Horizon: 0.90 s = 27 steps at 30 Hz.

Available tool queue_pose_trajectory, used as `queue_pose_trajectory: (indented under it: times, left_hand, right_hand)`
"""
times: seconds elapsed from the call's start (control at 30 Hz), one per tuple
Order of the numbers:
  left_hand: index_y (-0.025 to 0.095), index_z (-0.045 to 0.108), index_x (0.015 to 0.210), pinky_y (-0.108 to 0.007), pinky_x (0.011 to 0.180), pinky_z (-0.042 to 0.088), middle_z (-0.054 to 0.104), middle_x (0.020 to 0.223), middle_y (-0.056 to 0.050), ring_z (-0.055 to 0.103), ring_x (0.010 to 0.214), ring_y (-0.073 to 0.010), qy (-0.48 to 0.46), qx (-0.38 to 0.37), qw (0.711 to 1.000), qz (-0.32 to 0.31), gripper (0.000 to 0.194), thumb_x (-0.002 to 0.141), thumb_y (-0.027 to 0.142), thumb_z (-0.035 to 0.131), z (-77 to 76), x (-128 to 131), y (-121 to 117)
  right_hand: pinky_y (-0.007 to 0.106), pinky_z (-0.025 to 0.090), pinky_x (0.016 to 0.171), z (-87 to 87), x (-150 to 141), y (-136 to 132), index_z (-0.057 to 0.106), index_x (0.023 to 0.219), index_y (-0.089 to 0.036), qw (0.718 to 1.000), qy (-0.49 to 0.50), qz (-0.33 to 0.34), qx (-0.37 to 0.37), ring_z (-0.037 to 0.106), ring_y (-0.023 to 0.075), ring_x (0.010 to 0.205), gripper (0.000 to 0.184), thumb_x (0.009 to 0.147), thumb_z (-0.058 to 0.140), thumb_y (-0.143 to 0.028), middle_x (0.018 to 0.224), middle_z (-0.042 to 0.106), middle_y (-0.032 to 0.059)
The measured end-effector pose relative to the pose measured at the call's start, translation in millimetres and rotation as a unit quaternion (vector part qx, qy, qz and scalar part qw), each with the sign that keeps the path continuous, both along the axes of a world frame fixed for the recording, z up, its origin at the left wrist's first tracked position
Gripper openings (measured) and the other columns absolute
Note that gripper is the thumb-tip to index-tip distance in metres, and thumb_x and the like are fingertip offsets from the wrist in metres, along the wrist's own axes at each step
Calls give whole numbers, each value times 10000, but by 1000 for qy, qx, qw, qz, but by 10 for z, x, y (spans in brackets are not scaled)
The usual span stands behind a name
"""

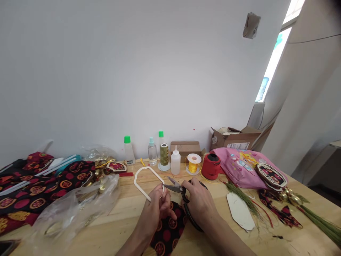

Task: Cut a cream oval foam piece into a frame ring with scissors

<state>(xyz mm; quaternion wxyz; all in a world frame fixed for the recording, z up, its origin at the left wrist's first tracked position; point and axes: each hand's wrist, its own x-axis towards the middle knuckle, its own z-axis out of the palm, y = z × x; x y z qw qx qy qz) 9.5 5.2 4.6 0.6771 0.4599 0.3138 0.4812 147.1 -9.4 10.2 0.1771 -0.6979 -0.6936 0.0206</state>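
My left hand [157, 203] pinches the lower right side of a thin pale frame [142, 190] with a scalloped outline, which stands out beyond the fingers to the upper left. In my right hand [200, 203] is a pair of black-handled scissors [176, 186]. Their blades are parted and point left, with the lower tip at the frame's edge beside my left fingertips. Whether the blades touch the frame I cannot tell. Beneath both hands lies a piece of black and red patterned fabric [170, 231] on the wooden table [117, 217].
Along the wall stand a white squeeze bottle [176, 163], a green thread spool [164, 155], a yellow cord spool [193, 166] and a red thread cone [210, 169]. At left are patterned cloth [66, 181] and a plastic bag [80, 209]. A pale panel [239, 211] and a pink bag [237, 167] lie right.
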Motion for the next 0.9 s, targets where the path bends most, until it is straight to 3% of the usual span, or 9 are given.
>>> queue_pose_trajectory:
  times: [0.43,0.63,0.8,0.9]
  left_hand:
    - [194,348,564,-234,426,460,272,433,101,244,376,-50,-7,-8,1000,2,262,794,320,358,12,12,-18]
    - [196,375,569,-281,431,479,276,430,96,295,352,-59,23,-5,998,-60,291,800,367,327,18,74,-149]
    - [194,371,560,-269,428,471,260,435,95,232,378,-57,-29,-19,999,-6,267,794,323,350,26,14,-70]
    - [191,386,565,-270,439,474,252,430,96,222,381,-58,-37,-17,999,7,250,793,284,340,30,-29,-11]
  right_hand:
    - [224,231,498,-43,-6,13,546,830,-249,1000,-1,5,8,518,143,669,219,644,507,-140,777,517,15]
    - [229,241,510,4,204,55,554,881,-241,996,14,-86,14,509,144,653,262,673,459,-114,776,518,31]
    - [211,254,529,0,97,15,542,837,-243,998,34,18,41,490,131,701,215,646,518,-146,801,497,6]
    - [217,229,510,-8,-12,-5,542,825,-246,999,12,42,23,478,124,674,205,652,512,-140,797,490,2]
